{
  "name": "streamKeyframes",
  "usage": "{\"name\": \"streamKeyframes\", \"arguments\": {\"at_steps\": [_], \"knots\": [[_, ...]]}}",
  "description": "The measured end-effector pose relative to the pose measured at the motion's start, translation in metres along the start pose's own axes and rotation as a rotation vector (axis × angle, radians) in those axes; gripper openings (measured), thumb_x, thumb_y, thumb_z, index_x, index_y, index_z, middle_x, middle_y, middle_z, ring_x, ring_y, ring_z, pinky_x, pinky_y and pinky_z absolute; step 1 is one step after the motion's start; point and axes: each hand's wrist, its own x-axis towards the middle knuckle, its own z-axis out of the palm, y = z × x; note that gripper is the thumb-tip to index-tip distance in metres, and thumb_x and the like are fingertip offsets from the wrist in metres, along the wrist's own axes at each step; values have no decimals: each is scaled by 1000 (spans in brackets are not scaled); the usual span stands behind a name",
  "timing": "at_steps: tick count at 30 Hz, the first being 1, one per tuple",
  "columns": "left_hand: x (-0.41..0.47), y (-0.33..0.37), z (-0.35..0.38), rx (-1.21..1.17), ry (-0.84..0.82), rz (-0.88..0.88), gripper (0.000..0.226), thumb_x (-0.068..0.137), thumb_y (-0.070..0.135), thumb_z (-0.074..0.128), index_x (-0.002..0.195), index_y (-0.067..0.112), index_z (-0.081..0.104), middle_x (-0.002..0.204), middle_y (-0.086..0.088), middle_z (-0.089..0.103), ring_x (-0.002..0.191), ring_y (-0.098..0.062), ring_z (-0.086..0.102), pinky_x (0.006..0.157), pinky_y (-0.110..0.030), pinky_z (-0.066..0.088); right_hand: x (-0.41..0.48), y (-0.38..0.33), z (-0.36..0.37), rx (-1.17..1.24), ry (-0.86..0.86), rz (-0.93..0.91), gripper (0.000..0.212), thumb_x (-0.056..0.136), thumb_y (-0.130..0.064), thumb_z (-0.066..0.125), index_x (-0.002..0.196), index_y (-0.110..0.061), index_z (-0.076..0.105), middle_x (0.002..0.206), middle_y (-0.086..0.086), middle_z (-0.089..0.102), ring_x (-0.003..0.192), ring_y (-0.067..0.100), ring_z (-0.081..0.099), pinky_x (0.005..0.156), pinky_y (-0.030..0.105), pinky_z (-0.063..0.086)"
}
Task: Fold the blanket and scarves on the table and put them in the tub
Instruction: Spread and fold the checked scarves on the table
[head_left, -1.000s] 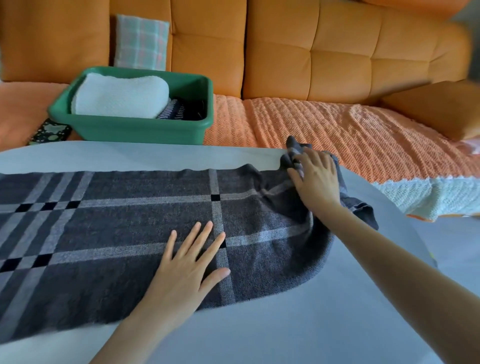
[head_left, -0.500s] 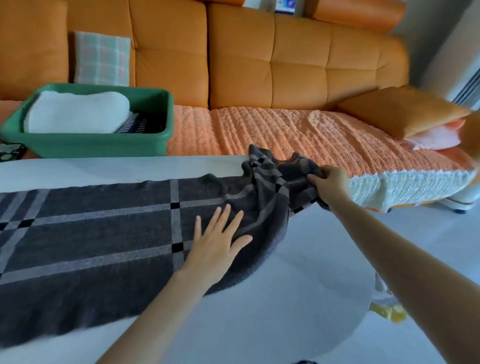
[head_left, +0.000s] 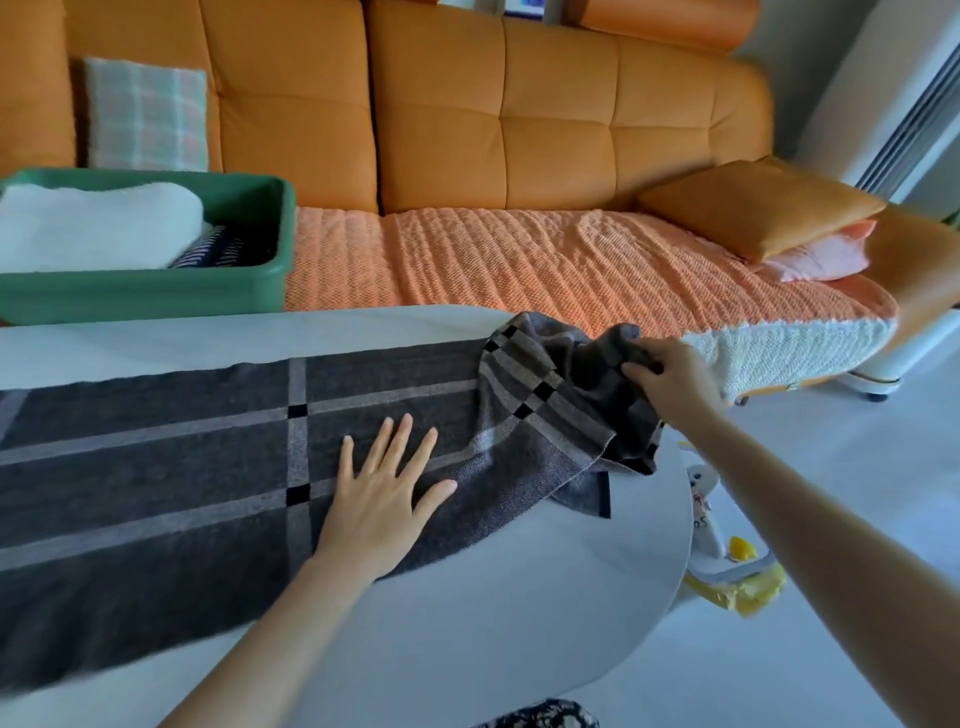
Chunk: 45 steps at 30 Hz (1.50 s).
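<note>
A dark grey plaid scarf (head_left: 156, 483) lies stretched along the white table (head_left: 467, 649), running off the left edge of view. My left hand (head_left: 379, 499) rests flat on it with fingers spread, near its right part. My right hand (head_left: 670, 376) pinches the scarf's bunched right end, lifted slightly above the table's right edge. The green tub (head_left: 156, 299) stands on the sofa at the far left; it holds a folded white blanket (head_left: 98, 226) and a folded striped dark scarf (head_left: 223, 249).
The orange sofa (head_left: 519, 130) with an orange woven cover runs behind the table. A plaid cushion (head_left: 148, 111) leans behind the tub, and orange and pink pillows (head_left: 769, 218) lie at the right. A yellow-and-white object (head_left: 732, 571) sits on the floor beside the table.
My right hand has gathered the scarf's right end, raised it off the table and drawn it rightwards. My left hand stays pressed flat on the scarf. The view has swung to the right.
</note>
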Motion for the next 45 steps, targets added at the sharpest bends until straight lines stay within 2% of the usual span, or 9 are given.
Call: {"name": "streamKeyframes", "arguments": {"at_steps": [4, 8, 12, 16, 19, 24, 29, 32, 45], "knots": [[0, 0, -2, 20, -44, 3, 77, 69, 72, -22, 139, 40, -19, 153, 6, -20, 140, -14, -22, 114, -49, -12, -21, 11, 40, -19, -163, 59, 36, 88, -27, 59, 119, -11, 52, 106, 15, 60, 91, 33, 57, 74, 40, 49], [0, 4, -7, -15, -81, 9, 83, 68, 73, -18, 143, 37, -15, 154, 2, -19, 142, -17, -19, 112, -50, -12, -33, 14, 39, 150, -176, 207, 82, 83, -53, 60, 146, -15, 22, 141, 10, 40, 125, 30, 42, 99, 45, 41], [-5, 37, -20, -190, 186, 201, 69, 85, 66, 22, 138, 26, 41, 143, 2, 43, 135, -21, 35, 113, -43, 16, -54, 15, 28, 349, -18, 173, 88, 85, -42, 63, 150, -23, 7, 154, 3, 17, 140, 24, 23, 107, 46, 31], [2, 80, -22, -326, 190, 284, 49, 85, 53, 53, 124, 24, 56, 120, 9, 56, 112, -13, 50, 95, -27, 33, -84, 22, 28, 323, 111, -75, 68, 86, -26, 66, 142, -26, 29, 148, 2, 28, 136, 21, 30, 107, 41, 32], [11, 93, -9, -332, 168, 206, 45, 84, 42, 63, 124, 25, 55, 116, 8, 55, 109, -15, 49, 90, -27, 38, -94, 33, 35, 163, 65, -159, 55, 85, -22, 68, 135, -22, 45, 145, 1, 35, 133, 23, 31, 108, 44, 32], [16, 98, -4, -440, 348, 145, 9, 82, 24, 70, 89, 17, 69, 85, 5, 62, 84, -18, 61, 62, -33, 49, -80, 39, 42, -23, -52, -134, 46, 88, -28, 63, 133, -31, 51, 148, 4, 27, 135, 26, 21, 109, 47, 29], [8, 92, -23, -858, 334, 98, 8, 87, 18, 65, 86, 12, 70, 83, 8, 64, 79, -5, 60, 74, -22, 46, -72, 43, 42, 163, 31, -105, 12, 88, -20, 64, 95, -21, 73, 140, 4, 41, 131, 28, 31, 107, 45, 30], [-1, 88, -33, -947, 318, 109, 7, 87, 15, 64, 85, 11, 70, 81, 7, 65, 78, -3, 60, 72, -11, 41, -76, 49, 31, 325, 38, -85, 15, 88, -15, 63, 85, -28, 68, 138, 0, 43, 129, 24, 37, 102, 49, 37], [-8, 69, -38, -1091, 383, -112, 15, 92, 22, 56, 88, 17, 70, 85, 12, 70, 81, 1, 61, 72, -12, 44, -70, 14, 51, -88, 77, -301, 37, 83, -32, 68, 120, -31, 64, 147, -6, 37, 130, 22, 15, 104, 40, 8]]}}
